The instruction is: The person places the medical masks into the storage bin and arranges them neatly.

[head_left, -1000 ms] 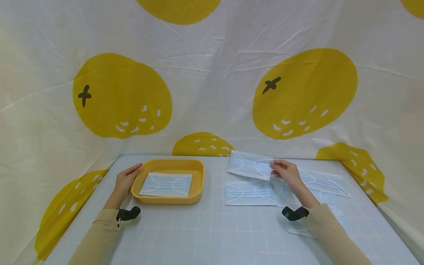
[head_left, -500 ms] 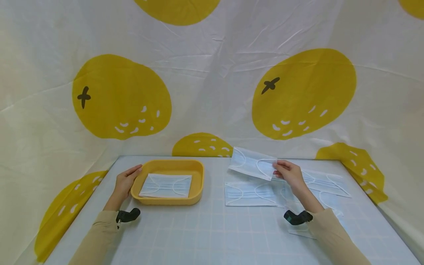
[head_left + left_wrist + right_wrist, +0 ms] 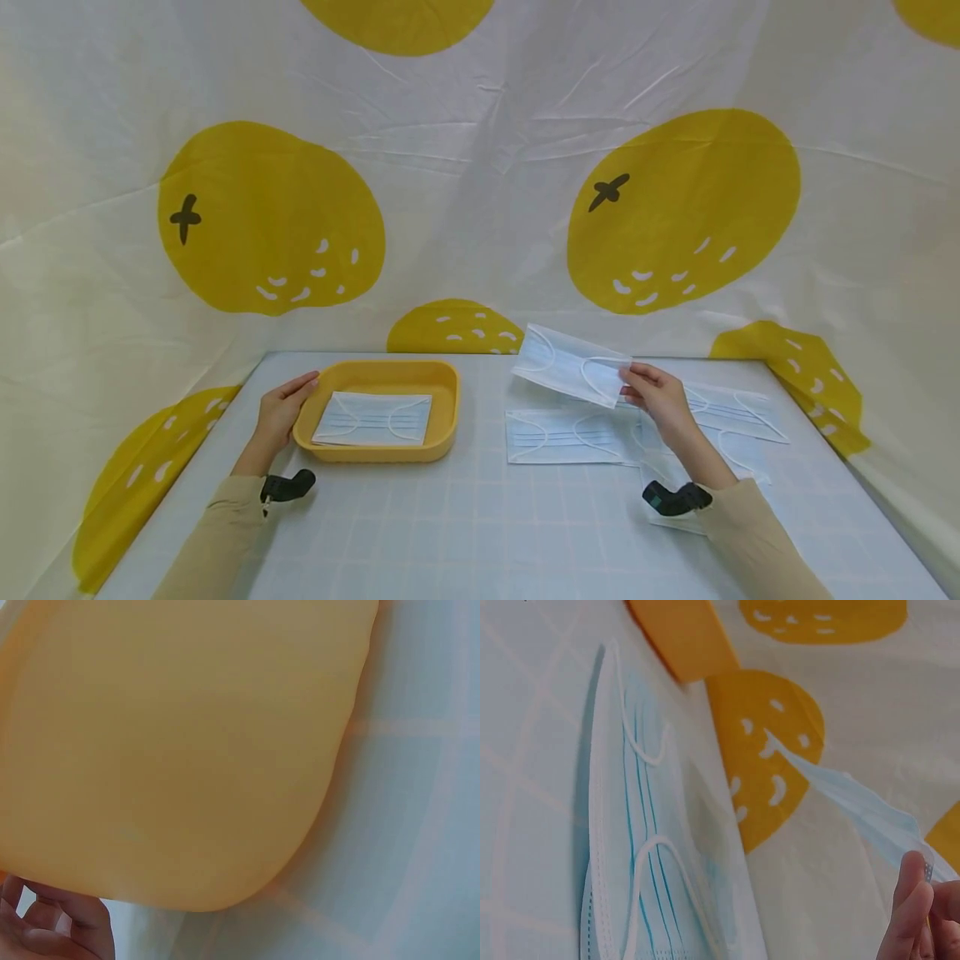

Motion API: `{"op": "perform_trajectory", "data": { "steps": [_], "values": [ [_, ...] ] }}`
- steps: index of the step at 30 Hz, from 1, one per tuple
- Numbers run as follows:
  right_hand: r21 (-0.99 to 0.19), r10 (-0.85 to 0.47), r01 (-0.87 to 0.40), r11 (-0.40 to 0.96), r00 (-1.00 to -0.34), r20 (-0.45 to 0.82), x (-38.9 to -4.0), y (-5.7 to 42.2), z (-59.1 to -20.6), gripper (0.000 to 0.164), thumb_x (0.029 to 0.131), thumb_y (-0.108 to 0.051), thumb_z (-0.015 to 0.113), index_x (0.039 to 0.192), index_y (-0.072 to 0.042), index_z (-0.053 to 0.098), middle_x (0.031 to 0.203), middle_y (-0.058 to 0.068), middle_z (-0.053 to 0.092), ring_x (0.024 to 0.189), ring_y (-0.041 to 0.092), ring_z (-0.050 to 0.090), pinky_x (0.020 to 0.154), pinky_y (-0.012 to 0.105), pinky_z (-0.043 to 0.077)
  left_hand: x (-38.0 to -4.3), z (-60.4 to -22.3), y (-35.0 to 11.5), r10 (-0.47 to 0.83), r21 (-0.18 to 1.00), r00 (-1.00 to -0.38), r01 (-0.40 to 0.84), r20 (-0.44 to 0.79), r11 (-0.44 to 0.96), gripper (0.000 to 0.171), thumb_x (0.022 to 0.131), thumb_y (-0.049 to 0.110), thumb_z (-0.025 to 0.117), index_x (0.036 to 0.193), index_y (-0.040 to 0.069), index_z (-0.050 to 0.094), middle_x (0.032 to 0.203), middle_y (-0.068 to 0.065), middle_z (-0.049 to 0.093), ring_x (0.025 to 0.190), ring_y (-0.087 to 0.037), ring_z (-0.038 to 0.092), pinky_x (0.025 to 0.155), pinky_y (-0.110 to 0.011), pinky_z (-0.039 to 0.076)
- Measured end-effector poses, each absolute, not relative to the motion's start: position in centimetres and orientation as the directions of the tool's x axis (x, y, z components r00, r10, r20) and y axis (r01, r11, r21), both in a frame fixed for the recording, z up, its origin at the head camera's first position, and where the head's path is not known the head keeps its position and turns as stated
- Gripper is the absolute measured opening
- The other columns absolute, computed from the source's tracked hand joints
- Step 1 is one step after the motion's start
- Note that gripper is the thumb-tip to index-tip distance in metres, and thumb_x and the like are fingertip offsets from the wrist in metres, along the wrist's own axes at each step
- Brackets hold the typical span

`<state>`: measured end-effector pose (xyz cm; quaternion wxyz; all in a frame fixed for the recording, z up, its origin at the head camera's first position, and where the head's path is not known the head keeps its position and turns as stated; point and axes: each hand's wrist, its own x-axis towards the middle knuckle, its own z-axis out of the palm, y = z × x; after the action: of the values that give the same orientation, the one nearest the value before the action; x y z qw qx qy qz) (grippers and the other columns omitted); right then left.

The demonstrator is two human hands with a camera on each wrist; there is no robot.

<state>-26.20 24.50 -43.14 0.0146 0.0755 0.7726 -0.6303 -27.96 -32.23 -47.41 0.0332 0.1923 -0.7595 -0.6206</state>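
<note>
one bare left hand (image 3: 281, 408) touches the left rim of a yellow, rounded rectangular tray (image 3: 378, 455) near the bench's back left corner, its fingers fairly straight and relaxed. a flat white-and-pale-blue pleated mask (image 3: 372, 422) with white ear loops lies inside. the bare right hand (image 3: 658, 398) has its fingers pinched on the right end of a pale blue rectangular fabric mask (image 3: 564, 365), tilted and raised above the bench (image 3: 450, 533) by its back edge, right of the middle. below it, several pale blue loose masks (image 3: 564, 440) lie partly overlapping, spreading toward the back right corner. past the back edge hangs a white cloth (image 3: 480, 192) printed with yellow fruit.
</note>
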Motion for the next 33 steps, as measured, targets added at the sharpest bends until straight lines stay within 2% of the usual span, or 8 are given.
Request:
{"op": "perform_trajectory", "data": {
  "steps": [4,9,12,15,19,22,26,33],
  "values": [
    [-0.974,0.092,0.126,0.186,-0.990,-0.111,-25.8,24.1,-43.0,0.058,0.093,-0.042,0.059,0.132,0.000,0.049,0.085,-0.022,0.062,0.078,0.000,0.061,0.077,0.009,0.052,-27.8,-47.3,-32.3,-0.337,0.953,-0.924,-0.251,-0.182,0.171,0.058,0.093,0.039,0.061,0.140,0.008,0.049,0.133,0.010,0.057,0.108,0.006,0.052,0.085,-0.006,0.047],
    [-0.981,0.087,0.108,0.158,-0.992,-0.095,-25.4,23.5,-42.6,0.053,0.094,-0.038,0.060,0.130,0.000,0.051,0.085,-0.021,0.063,0.077,0.001,0.061,0.076,0.010,0.053,-27.6,-47.1,-32.3,-0.341,0.954,-0.926,-0.234,-0.160,0.187,0.058,0.092,0.039,0.062,0.139,0.007,0.050,0.115,0.022,0.061,0.102,0.010,0.051,0.083,-0.005,0.047],
    [-0.987,0.071,0.108,0.120,-0.992,-0.100,-25.2,23.0,-42.4,0.048,0.095,-0.035,0.060,0.128,-0.002,0.053,0.085,-0.020,0.063,0.077,0.001,0.061,0.076,0.011,0.053,-27.5,-47.1,-32.4,-0.342,0.953,-0.927,-0.229,-0.152,0.198,0.058,0.092,0.039,0.062,0.139,0.007,0.051,0.112,0.024,0.061,0.100,0.011,0.051,0.081,-0.003,0.047],
    [-0.990,0.053,0.113,0.085,-0.993,-0.109,-25.2,22.6,-42.2,0.045,0.095,-0.033,0.060,0.128,-0.004,0.053,0.087,-0.019,0.063,0.078,0.002,0.061,0.076,0.011,0.053,-27.6,-47.2,-32.4,-0.347,0.949,-0.925,-0.237,-0.154,0.210,0.057,0.092,0.039,0.062,0.139,0.008,0.051,0.120,0.020,0.061,0.105,0.008,0.052,0.083,-0.004,0.047],
    [-0.992,0.043,0.102,0.071,-0.994,-0.099,-25.3,21.8,-42.1,0.042,0.094,-0.034,0.061,0.125,-0.005,0.055,0.087,-0.017,0.063,0.078,0.003,0.061,0.076,0.012,0.053,-27.8,-47.4,-32.5,-0.353,0.939,-0.922,-0.253,-0.161,0.233,0.057,0.093,0.041,0.060,0.139,0.008,0.050,0.141,0.002,0.053,0.121,-0.004,0.051,0.091,-0.009,0.047],
    [-0.995,0.025,0.075,0.065,-0.997,-0.073,-25.4,20.8,-42.1,0.038,0.094,-0.033,0.062,0.119,-0.005,0.057,0.086,-0.015,0.064,0.076,0.004,0.061,0.074,0.013,0.054,-28.0,-47.4,-32.4,-0.356,0.933,-0.921,-0.257,-0.158,0.251,0.058,0.093,0.042,0.059,0.139,0.008,0.050,0.147,-0.008,0.046,0.127,-0.010,0.049,0.093,-0.011,0.046],
    [-0.997,-0.007,0.055,0.048,-0.998,-0.055,-25.4,19.5,-42.2,0.031,0.095,-0.027,0.061,0.115,-0.004,0.058,0.082,-0.014,0.064,0.073,0.004,0.061,0.071,0.014,0.054,-28.1,-47.4,-32.3,-0.360,0.931,-0.920,-0.258,-0.155,0.258,0.057,0.094,0.042,0.059,0.139,0.008,0.050,0.147,-0.009,0.045,0.130,-0.014,0.047,0.094,-0.013,0.046],
    [-0.998,-0.041,0.057,0.029,-0.997,-0.058,-25.1,17.5,-42.4,0.038,0.096,-0.021,0.060,0.122,0.006,0.053,0.081,-0.011,0.064,0.072,0.006,0.060,0.068,0.014,0.054,-28.0,-47.2,-32.2,-0.337,0.923,-0.929,-0.256,-0.152,0.287,0.056,0.095,0.042,0.056,0.140,0.010,0.049,0.148,-0.008,0.045,0.136,-0.019,0.042,0.098,-0.014,0.045]
  ]
}}
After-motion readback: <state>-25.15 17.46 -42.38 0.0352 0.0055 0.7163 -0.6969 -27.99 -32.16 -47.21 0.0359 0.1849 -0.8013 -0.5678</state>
